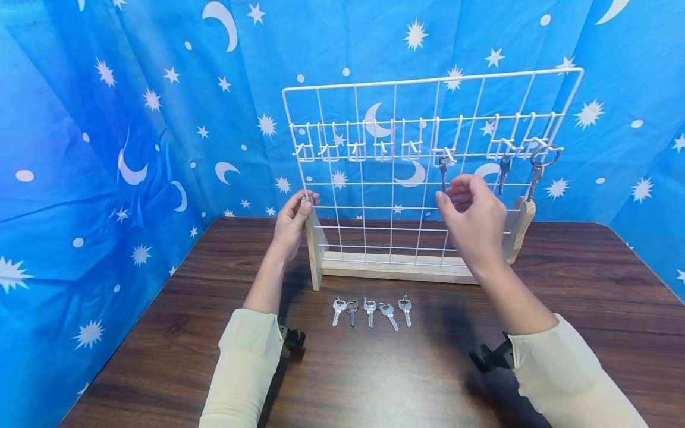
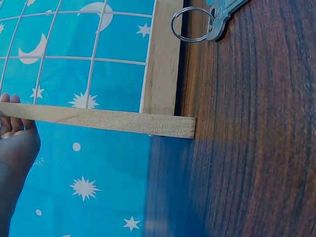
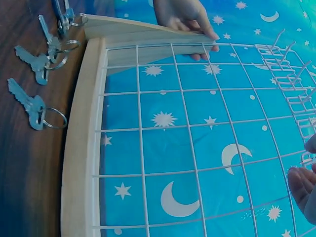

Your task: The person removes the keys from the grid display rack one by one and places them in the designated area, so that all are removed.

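Note:
A white wire grid rack (image 1: 393, 207) stands on a wooden base, with a row of hooks across its upper part. My left hand (image 1: 293, 223) grips the top of the rack's left wooden side post (image 1: 314, 255), thumb in front; the right wrist view shows this hand (image 3: 185, 19) too. My right hand (image 1: 476, 217) is raised before the grid, thumb and fingertips pinching the lower end of a key (image 1: 443, 169) at a hook. Two more keys hang to the right, one dark key (image 1: 504, 172) and one key with a large ring (image 1: 535, 172).
Several silver keys with rings lie in a row on the dark wood table in front of the base, among them a key (image 1: 405, 309) at the row's right end. Behind the rack hangs a blue curtain (image 1: 342, 47) with stars and moons.

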`<move>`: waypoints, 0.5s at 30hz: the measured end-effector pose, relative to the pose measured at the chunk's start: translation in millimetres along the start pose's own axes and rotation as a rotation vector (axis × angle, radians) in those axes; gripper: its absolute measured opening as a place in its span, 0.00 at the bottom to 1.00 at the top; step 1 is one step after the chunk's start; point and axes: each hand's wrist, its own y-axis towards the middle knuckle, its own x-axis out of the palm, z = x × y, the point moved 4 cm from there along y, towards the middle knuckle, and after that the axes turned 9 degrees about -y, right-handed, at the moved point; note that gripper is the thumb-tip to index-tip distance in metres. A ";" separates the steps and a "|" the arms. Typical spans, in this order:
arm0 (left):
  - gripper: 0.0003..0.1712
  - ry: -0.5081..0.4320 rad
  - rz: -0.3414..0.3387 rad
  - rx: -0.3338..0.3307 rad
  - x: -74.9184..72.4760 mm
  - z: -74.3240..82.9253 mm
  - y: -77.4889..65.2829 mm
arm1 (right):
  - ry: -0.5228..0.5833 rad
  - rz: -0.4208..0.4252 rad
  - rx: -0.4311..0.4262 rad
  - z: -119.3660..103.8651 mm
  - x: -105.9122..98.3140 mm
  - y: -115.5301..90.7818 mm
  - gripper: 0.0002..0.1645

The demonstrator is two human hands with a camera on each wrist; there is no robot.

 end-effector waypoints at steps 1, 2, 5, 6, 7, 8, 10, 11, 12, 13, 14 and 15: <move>0.13 -0.003 0.003 0.000 -0.2 -0.1 0.0 | 0.000 0.001 0.006 -0.6 0.8 2.3 0.15; 0.12 -0.004 0.006 -0.001 -0.4 -0.3 0.1 | -0.003 0.002 0.012 -1.0 1.6 4.4 0.15; 0.13 -0.009 0.009 0.000 -0.7 -0.6 0.0 | -0.005 0.011 0.024 -2.7 3.8 10.8 0.16; 0.13 -0.007 0.007 0.000 -0.7 -0.8 0.0 | -0.007 0.016 0.026 -3.3 4.2 12.7 0.16; 0.13 -0.009 0.006 0.000 -0.7 -0.8 -0.1 | -0.010 0.018 0.028 -4.0 4.7 14.4 0.16; 0.14 -0.008 0.005 0.000 -0.6 -0.8 -0.2 | -0.016 0.020 0.029 -4.7 4.9 16.0 0.16; 0.14 -0.005 0.002 0.001 -0.4 -0.7 -0.2 | -0.017 0.020 0.029 -6.4 5.2 19.0 0.16; 0.14 -0.003 0.001 0.000 -0.4 -0.7 -0.2 | -0.017 0.021 0.032 -7.1 5.5 20.3 0.16; 0.15 0.002 0.001 -0.001 -0.4 -0.7 -0.1 | -0.020 0.024 0.034 -7.7 5.6 21.6 0.16; 0.15 0.007 0.002 -0.001 -0.5 -0.5 -0.1 | -0.023 0.028 0.038 -8.2 5.8 22.7 0.15; 0.15 0.013 0.005 -0.003 -0.5 -0.4 -0.1 | -0.028 0.034 0.042 -8.6 5.8 23.6 0.15; 0.16 0.019 0.004 -0.004 -0.5 -0.3 -0.1 | -0.028 0.038 0.050 -8.8 6.0 24.4 0.15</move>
